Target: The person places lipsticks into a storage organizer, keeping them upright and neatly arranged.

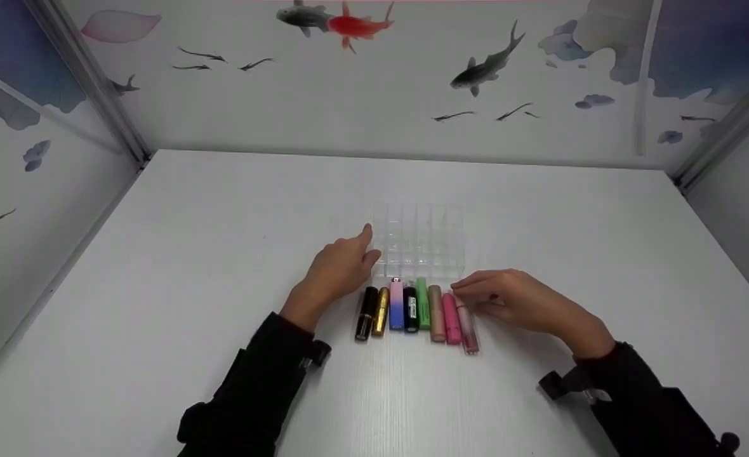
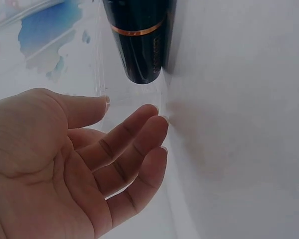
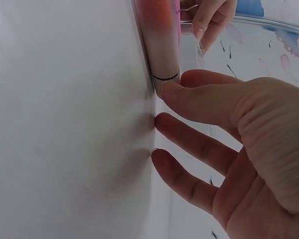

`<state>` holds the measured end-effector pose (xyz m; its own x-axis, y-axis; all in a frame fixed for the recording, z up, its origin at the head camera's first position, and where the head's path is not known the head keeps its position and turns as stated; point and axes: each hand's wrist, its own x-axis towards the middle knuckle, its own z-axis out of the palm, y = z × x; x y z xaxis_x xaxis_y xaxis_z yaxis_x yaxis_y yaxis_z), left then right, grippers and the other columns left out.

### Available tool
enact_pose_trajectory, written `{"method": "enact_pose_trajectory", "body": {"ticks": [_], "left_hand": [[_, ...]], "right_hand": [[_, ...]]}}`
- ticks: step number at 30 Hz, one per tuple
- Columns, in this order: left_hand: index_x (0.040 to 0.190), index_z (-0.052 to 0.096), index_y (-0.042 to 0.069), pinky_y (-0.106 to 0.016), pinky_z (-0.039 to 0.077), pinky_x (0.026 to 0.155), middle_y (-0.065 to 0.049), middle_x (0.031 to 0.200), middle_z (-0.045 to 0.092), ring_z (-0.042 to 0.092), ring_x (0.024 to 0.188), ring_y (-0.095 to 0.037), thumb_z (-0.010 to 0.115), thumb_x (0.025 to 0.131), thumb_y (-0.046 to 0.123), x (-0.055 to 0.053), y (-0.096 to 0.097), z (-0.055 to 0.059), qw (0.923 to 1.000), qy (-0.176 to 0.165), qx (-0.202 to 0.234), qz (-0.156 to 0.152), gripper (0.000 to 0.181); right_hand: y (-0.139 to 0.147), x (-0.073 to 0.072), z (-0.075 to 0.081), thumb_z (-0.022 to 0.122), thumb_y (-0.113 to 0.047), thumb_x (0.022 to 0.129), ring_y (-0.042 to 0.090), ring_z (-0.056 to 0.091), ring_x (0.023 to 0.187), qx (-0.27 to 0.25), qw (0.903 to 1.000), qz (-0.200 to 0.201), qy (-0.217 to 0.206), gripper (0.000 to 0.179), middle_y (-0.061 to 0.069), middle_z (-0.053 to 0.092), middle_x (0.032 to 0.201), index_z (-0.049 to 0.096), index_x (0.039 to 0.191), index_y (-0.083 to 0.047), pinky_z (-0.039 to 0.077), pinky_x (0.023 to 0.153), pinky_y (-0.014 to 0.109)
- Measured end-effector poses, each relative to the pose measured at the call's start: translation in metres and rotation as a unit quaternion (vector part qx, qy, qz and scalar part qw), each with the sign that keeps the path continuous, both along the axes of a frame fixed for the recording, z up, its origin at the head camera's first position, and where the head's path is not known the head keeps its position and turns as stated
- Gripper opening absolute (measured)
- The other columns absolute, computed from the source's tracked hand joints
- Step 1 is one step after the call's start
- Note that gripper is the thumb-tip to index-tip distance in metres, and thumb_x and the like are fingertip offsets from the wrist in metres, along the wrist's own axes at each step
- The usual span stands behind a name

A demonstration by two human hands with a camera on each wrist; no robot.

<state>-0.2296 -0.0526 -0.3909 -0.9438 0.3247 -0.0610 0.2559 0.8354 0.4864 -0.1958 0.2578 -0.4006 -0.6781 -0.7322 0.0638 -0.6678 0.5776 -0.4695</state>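
Observation:
A clear plastic organizer [image 1: 419,254] with many small compartments lies mid-table. My left hand [image 1: 339,270] is at its left side, index finger reaching forward along the edge and thumb near the front part. In the left wrist view its other fingers are loosely bent, holding nothing. With thumb and index finger, my right hand [image 1: 523,301] pinches the far end of a lip gloss tube [image 1: 468,330], the rightmost in a row of cosmetics. That lip gloss tube [image 3: 162,47] has a reddish part and a pale part in the right wrist view. Beside it lies a pink tube [image 1: 451,320].
Further left in the row lie a beige tube [image 1: 437,314], a green tube [image 1: 423,304], a black tube [image 1: 410,308], a pink-blue tube [image 1: 397,308], a gold tube [image 1: 381,312] and a black tube with a gold band [image 1: 366,314]. Printed panels [image 1: 374,120] enclose the white table [image 1: 222,254].

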Motion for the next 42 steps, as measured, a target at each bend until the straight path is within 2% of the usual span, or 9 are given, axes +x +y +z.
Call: {"method": "enact_pose_trajectory", "body": {"ticks": [1,3,8,13,22,26,34,38,42], "left_hand": [[0.157,0.033,0.000,-0.033,0.039,0.061,-0.006,0.070,0.056,0.044,0.059,-0.017,0.049,0.109,0.026,0.000,0.000,0.000,1.0000,0.002,-0.002,0.002,0.057],[0.156,0.034,0.000,-0.034,0.041,0.063,-0.009,0.071,0.058,0.045,0.061,-0.018,0.049,0.109,0.026,0.001,0.000,0.001,0.9999,0.008,-0.010,0.001,0.056],[0.158,0.031,0.001,-0.035,0.043,0.066,-0.010,0.076,0.061,0.047,0.063,-0.019,0.047,0.109,0.025,0.004,-0.001,0.005,0.9997,-0.006,-0.022,-0.006,0.057],[0.158,0.029,0.001,-0.033,0.039,0.060,-0.001,0.067,0.049,0.042,0.057,-0.016,0.047,0.109,0.022,0.006,-0.002,0.006,0.9996,-0.011,-0.024,-0.009,0.056],[0.158,0.029,0.000,-0.032,0.036,0.057,0.001,0.062,0.041,0.038,0.054,-0.015,0.046,0.109,0.021,0.006,-0.003,0.004,0.9998,-0.006,-0.017,-0.013,0.056],[0.158,0.030,0.000,-0.032,0.038,0.060,-0.001,0.065,0.046,0.040,0.056,-0.016,0.046,0.109,0.022,0.006,-0.002,0.004,0.9996,-0.003,-0.022,-0.014,0.056],[0.156,0.033,-0.001,-0.034,0.041,0.060,-0.014,0.080,0.066,0.046,0.058,-0.018,0.048,0.109,0.021,0.008,-0.002,0.005,0.9990,0.018,-0.038,-0.015,0.054],[0.156,0.033,-0.001,-0.034,0.043,0.061,-0.016,0.085,0.068,0.047,0.059,-0.018,0.048,0.109,0.021,0.008,-0.002,0.005,0.9991,0.017,-0.038,-0.011,0.055],[0.156,0.033,-0.001,-0.036,0.046,0.066,-0.018,0.094,0.070,0.050,0.062,-0.020,0.048,0.109,0.021,0.008,-0.001,0.004,0.9995,0.012,-0.028,-0.010,0.055]], "right_hand": [[0.000,0.000,0.000,0.073,0.007,0.089,0.024,0.066,0.117,0.000,1.0000,0.002,0.006,0.037,0.004,0.071,0.125,0.074,0.123,-0.007,0.055,0.092,0.039],[0.001,0.000,0.000,0.073,0.008,0.088,0.023,0.067,0.115,-0.001,0.9998,0.005,0.017,0.037,0.003,0.071,0.123,0.075,0.121,-0.008,0.055,0.092,0.038],[0.004,0.000,0.000,0.074,0.013,0.085,0.022,0.067,0.114,0.007,0.9998,-0.002,0.018,0.042,0.001,0.070,0.121,0.075,0.121,-0.009,0.056,0.091,0.038],[0.005,-0.001,0.001,0.075,0.012,0.085,0.023,0.066,0.114,0.009,0.9999,0.008,0.004,0.041,0.003,0.069,0.124,0.076,0.120,-0.010,0.056,0.090,0.037],[0.006,0.001,0.001,0.075,0.011,0.085,0.024,0.065,0.111,0.032,0.9985,0.039,0.021,0.035,0.002,0.072,0.117,0.078,0.115,-0.008,0.056,0.090,0.040],[0.008,0.001,0.002,0.076,0.009,0.085,0.023,0.064,0.108,0.045,0.9973,0.046,0.036,0.032,0.001,0.073,0.115,0.078,0.112,-0.009,0.056,0.089,0.040],[0.010,0.003,0.004,0.079,0.007,0.083,0.020,0.063,0.100,0.067,0.9950,0.043,0.061,0.030,-0.002,0.073,0.107,0.079,0.105,-0.013,0.056,0.085,0.039],[0.012,0.003,0.006,0.081,0.007,0.080,0.018,0.064,0.099,0.076,0.9950,0.036,0.054,0.032,-0.004,0.072,0.105,0.079,0.103,-0.014,0.056,0.084,0.039],[0.014,0.003,0.010,0.082,0.006,0.080,0.017,0.065,0.098,0.091,0.9953,0.021,0.023,0.031,-0.005,0.071,0.103,0.079,0.102,-0.015,0.057,0.084,0.040]]}}
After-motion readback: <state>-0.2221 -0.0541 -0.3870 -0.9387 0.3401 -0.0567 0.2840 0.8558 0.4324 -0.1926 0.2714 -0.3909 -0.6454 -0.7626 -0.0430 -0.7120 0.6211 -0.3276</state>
